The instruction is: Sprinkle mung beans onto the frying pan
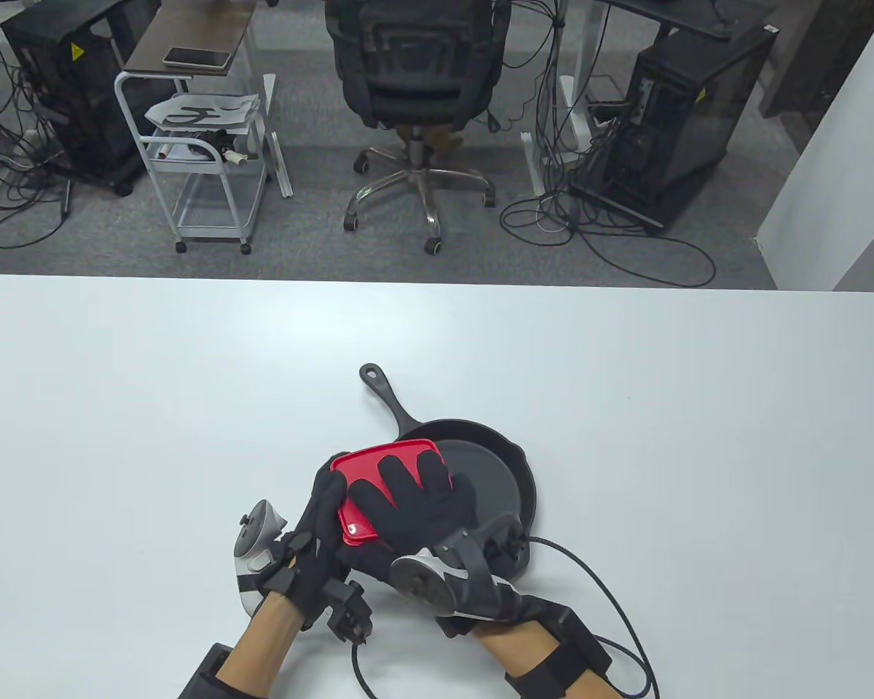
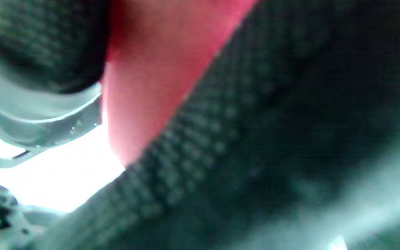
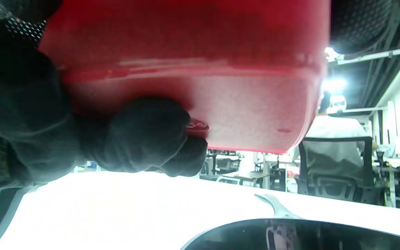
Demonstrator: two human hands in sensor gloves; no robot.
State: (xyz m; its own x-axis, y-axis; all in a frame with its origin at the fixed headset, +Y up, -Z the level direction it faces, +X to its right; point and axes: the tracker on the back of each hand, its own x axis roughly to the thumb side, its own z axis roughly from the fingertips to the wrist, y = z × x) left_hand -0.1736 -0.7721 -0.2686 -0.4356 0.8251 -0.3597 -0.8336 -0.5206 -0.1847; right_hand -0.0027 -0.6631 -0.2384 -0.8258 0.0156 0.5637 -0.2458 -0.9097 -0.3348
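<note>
We have the red-lidded box (image 1: 386,480) held in both hands over the near-left rim of the frying pan (image 1: 506,473), which sits on the white table (image 1: 189,378) with its handle pointing to the far left. Our right hand (image 1: 415,506) lies spread across the lid with its fingers reaching over the far edge, and in the right wrist view its fingertips (image 3: 144,139) curl under the lid's lip while the box hangs clear above the table and pan. Our left hand (image 1: 320,531) grips the box from its left and near side. We judge the lid is still on and that we are working it loose; the mung beans themselves are out of sight, presumably inside, apart from a blurred green patch at the corner of the left wrist view. The pan looks bare where we can see it. The risk, as we see it, is the lid giving way suddenly: with the box tilted and only partly over the pan, a jerk could dump beans in a heap or scatter them across the table on the near-left side. A loose left-hand hold could also let the box slip.
</note>
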